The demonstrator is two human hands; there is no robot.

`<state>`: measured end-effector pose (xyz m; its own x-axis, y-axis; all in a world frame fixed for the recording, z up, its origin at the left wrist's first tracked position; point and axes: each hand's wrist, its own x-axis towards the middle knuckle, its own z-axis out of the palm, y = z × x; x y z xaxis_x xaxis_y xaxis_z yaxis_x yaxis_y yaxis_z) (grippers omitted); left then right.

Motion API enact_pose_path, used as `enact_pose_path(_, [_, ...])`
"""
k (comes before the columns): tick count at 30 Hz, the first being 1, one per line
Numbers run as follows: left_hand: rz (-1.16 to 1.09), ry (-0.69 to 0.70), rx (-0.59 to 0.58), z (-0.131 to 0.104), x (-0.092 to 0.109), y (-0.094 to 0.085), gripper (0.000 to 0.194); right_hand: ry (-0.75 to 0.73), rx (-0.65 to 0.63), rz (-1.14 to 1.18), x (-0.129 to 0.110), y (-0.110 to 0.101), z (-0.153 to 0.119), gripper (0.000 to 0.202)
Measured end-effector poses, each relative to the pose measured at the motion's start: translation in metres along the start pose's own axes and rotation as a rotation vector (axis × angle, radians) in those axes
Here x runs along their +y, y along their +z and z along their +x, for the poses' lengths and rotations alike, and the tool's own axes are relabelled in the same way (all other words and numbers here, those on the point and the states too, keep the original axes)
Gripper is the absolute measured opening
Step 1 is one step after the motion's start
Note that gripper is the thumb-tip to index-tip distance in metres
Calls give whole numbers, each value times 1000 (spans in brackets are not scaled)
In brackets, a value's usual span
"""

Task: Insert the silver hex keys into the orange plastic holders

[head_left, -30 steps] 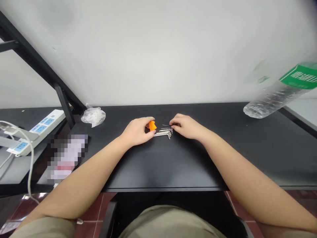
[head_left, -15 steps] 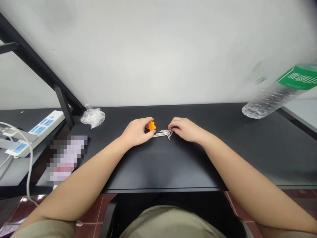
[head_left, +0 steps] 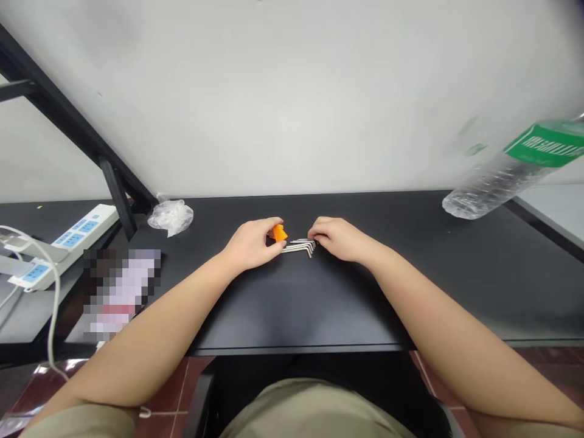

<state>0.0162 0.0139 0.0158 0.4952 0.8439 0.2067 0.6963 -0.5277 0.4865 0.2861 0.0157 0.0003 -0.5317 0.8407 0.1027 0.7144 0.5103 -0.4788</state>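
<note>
My left hand (head_left: 253, 244) grips an orange plastic hex key holder (head_left: 279, 233) between thumb and fingers, a little above the black tabletop. Several silver L-shaped hex keys (head_left: 298, 247) lie side by side just right of the holder, their bent short ends pointing right and toward me. Their left ends reach my left thumb, and I cannot tell whether they sit in the holder. My right hand (head_left: 335, 236) is closed at the bent end of the farthest keys, with its fingertips pinched on one hex key; the fingers partly hide it.
A crumpled clear plastic bag (head_left: 171, 217) lies at the back left of the black table (head_left: 292, 310). A clear bottle with a green label (head_left: 511, 167) stands at the back right. Farther left are a white power strip (head_left: 68, 243) with cables and a black metal frame (head_left: 116, 194).
My right hand has shifted very slightly left along with the bent ends of the keys. My left hand keeps hold of the orange holder in nearly the same spot.
</note>
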Motion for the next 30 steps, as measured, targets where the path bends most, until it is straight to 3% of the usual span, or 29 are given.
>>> enact_pose_path(5, [-8,10,43,1,-3,2,50,-27,-69,28,-14,3,-2,14])
enact_pose_path(15, [-51,92,81,3,-14,9,56,0,-39,-47,-29,7,-5,13])
enact_pose_path(19, [-66,96,88,2,-15,10,55,-81,0,-148,-40,7,-9,11])
enact_pose_path(26, [-95,93,54,2,-13,11,54,-91,-46,-304,-52,17,-8,11])
enact_pose_path(30, [-120,88,61,2,-14,11,54,-66,-63,-264,-55,15,-10,10])
